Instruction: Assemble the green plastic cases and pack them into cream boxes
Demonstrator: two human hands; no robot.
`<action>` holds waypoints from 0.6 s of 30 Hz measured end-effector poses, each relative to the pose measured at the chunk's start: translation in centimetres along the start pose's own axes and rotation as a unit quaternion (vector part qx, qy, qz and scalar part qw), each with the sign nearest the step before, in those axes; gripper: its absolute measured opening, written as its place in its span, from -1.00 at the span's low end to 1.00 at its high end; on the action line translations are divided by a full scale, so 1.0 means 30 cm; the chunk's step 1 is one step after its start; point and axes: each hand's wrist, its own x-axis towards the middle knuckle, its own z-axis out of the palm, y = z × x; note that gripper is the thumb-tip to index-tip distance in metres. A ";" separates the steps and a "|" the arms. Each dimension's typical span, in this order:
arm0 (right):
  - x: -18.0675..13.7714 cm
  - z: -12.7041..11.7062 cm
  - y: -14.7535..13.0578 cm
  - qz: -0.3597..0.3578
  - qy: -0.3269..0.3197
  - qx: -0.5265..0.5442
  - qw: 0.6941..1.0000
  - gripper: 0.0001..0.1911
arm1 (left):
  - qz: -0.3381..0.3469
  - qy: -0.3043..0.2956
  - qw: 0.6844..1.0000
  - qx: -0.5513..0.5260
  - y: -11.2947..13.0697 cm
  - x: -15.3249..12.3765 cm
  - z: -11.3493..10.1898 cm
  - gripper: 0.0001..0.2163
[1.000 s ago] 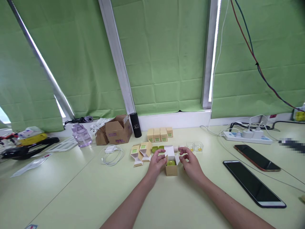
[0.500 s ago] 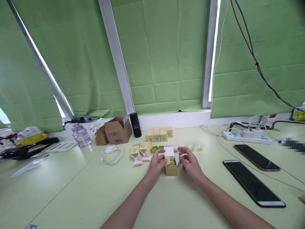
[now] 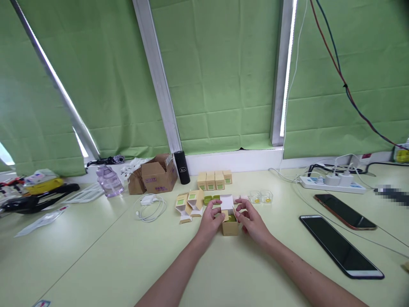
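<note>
A small brown cardboard box [image 3: 230,230] stands on the table with its white-lined lid [image 3: 227,201] raised. Inside it shows part of a green item [image 3: 231,218]. My left hand [image 3: 209,222] grips the box's left side, thumb at the left flap. On the other side, my right hand [image 3: 252,221] has its thumb and fingers closed at the right flap. Just behind are green pieces [image 3: 208,199] and clear small containers [image 3: 255,197] with yellow bits inside. Two opened flattened-looking boxes [image 3: 195,201] lie to the left of the green pieces.
Several closed small boxes [image 3: 211,181] stand in a row at the back. Beside a black cylinder [image 3: 182,167] sits a larger cardboard carton [image 3: 159,175]. A coiled white charger cable [image 3: 153,207] lies left. Two phones [image 3: 341,246] and a power strip [image 3: 332,183] occupy the right.
My right hand has moved slightly left, onto the right flap, which now tilts inward. The left hand stays at the box's left side.
</note>
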 end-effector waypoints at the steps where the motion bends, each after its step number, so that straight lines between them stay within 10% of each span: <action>1: 0.000 0.002 0.001 -0.001 0.001 -0.004 1.000 -0.52 | 0.001 -0.001 1.000 0.001 0.000 0.000 0.000 -0.51; 18: 0.007 0.010 0.019 0.005 0.017 -0.029 0.999 -0.49 | 0.026 0.002 0.999 0.026 -0.034 0.020 -0.013 -0.50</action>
